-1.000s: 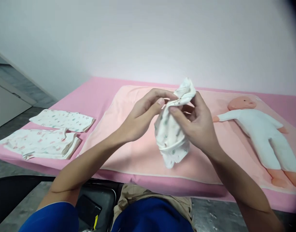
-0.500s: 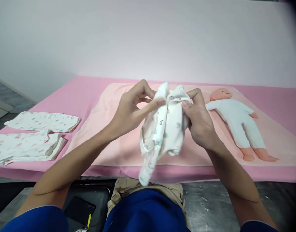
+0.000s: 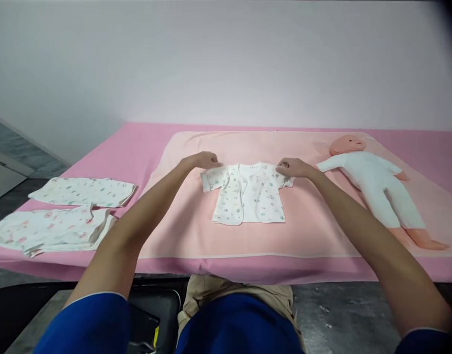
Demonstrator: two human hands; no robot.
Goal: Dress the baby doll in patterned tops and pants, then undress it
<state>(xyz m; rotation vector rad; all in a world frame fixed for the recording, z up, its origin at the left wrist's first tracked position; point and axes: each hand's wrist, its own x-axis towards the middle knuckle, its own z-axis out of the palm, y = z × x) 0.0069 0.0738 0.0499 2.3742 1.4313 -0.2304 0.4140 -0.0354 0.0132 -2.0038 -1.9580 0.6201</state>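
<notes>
A small white baby shirt (image 3: 253,194) with short sleeves and a tiny printed pattern is spread out on the peach blanket (image 3: 196,236), its front edges overlapping and its hem toward me. My left hand (image 3: 206,160) is closed in a pinch at the top of the shirt's left shoulder and sleeve. At the opposite shoulder, my right hand (image 3: 291,167) pinches the fabric near the other sleeve. Both fingertips are partly hidden by the hands themselves.
Right of the shirt lies a baby doll (image 3: 373,177) in a white body. Folded printed clothes (image 3: 85,191) and a second folded stack (image 3: 56,228) rest on the pink table cover (image 3: 115,147) at left. A black chair (image 3: 163,305) stands below the table edge.
The shirt, bunched up in the air between both hands before, now lies flat on the blanket. My hands have moved forward, down and apart to its shoulders.
</notes>
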